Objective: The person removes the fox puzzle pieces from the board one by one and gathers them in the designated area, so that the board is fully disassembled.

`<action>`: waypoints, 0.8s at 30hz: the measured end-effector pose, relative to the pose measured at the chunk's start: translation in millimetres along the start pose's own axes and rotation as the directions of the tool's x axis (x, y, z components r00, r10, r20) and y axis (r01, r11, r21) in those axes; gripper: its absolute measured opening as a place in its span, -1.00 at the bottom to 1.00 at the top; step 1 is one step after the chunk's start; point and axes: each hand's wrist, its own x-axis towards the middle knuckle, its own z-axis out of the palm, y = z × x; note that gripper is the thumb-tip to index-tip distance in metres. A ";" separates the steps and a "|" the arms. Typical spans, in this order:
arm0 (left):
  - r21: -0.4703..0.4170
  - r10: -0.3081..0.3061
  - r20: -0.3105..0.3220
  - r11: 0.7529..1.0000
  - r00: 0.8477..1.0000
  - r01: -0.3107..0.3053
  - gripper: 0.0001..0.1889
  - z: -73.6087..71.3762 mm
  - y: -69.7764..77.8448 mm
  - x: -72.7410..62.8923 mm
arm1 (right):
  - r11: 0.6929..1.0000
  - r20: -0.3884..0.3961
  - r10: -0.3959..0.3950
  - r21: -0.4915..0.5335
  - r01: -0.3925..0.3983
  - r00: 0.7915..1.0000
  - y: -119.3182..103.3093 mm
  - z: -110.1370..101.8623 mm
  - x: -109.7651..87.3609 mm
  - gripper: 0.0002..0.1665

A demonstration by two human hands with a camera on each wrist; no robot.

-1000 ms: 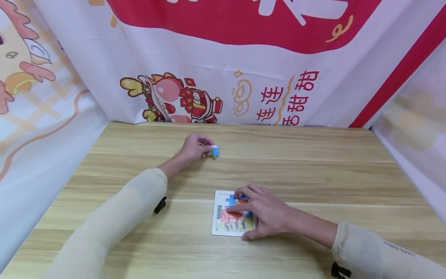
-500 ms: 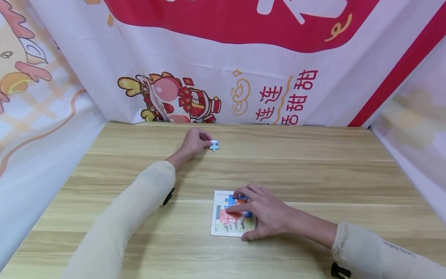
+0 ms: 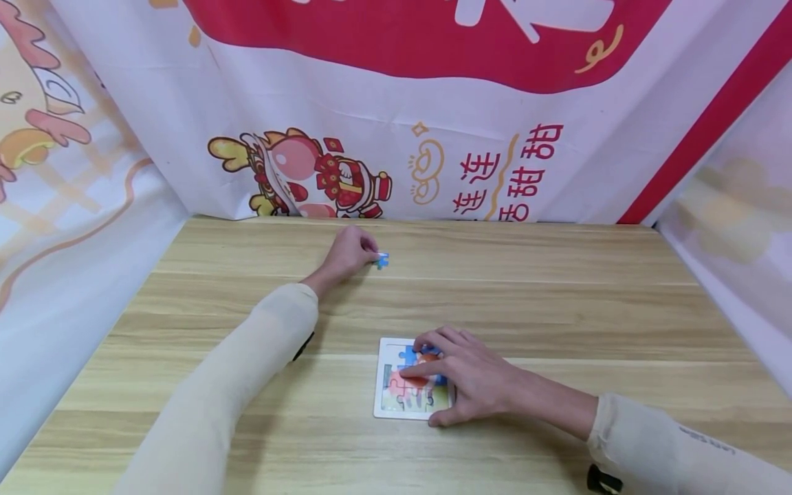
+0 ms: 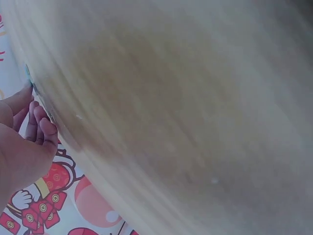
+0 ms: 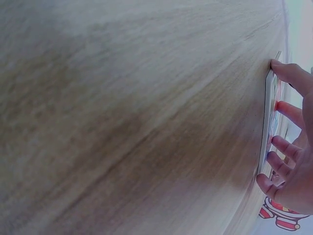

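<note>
Far along the tabletop (image 3: 526, 275), pinches a blue jigsaw piece (image 3: 383, 260) in the left hand (image 3: 348, 251), jutting right past the fingertips (image 3: 374, 256), one tab facing nearward (long axis unclear); closer, rests the right hand (image 3: 473, 375), fingers (image 3: 430, 368) apart, on a framed jigsaw (image 3: 403, 399).

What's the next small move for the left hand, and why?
Probably bring the blue puzzle piece back toward the puzzle tray: the left hand pinches it well beyond the tray, whose far-left corner looks white and unfilled, while the right hand rests on the tray, perhaps steadying it.
</note>
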 end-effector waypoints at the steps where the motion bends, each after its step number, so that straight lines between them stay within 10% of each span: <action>1: 0.007 0.003 -0.001 1.000 1.000 -0.003 -0.95 0.4 -0.1 0.3 | 1.000 0.001 -0.001 -0.003 0.001 1.000 0.0 -0.1 0.1 -0.16; 12: -0.047 -0.006 0.025 0.999 1.000 0.007 -0.89 -5.3 9.0 -9.4 | 1.000 0.013 -0.009 -0.008 0.009 1.000 0.6 -1.1 0.5 -0.16; 24: -0.092 0.193 0.174 0.980 0.966 -0.179 -0.87 -12.4 25.3 -49.3 | 0.998 -0.028 -0.044 0.034 0.045 0.999 1.2 -3.6 -4.8 -0.16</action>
